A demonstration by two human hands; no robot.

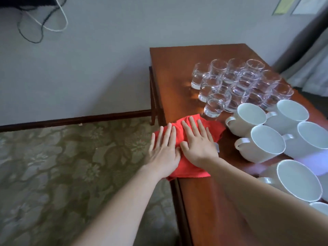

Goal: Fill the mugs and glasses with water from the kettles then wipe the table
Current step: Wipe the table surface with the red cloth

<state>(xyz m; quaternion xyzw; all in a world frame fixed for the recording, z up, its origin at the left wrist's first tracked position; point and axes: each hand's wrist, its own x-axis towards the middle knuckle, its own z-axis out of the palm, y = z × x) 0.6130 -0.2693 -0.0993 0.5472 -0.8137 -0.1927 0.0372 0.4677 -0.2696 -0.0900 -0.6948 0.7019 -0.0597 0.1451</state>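
A red cloth [215, 127] lies on the left edge of the brown wooden table [177, 71]. My left hand [164, 150] and my right hand [198, 144] both press flat on the cloth, fingers spread, side by side. Several clear glasses [236, 86] with water stand clustered at the far middle of the table. Several white mugs [262, 139] stand to the right of the cloth, close to my right hand. No kettle is in view.
The table's left edge drops to a green patterned carpet [71, 166]. A grey wall [106, 59] with dangling black and white cords [44, 22] is behind. A curtain [312, 59] hangs at the far right.
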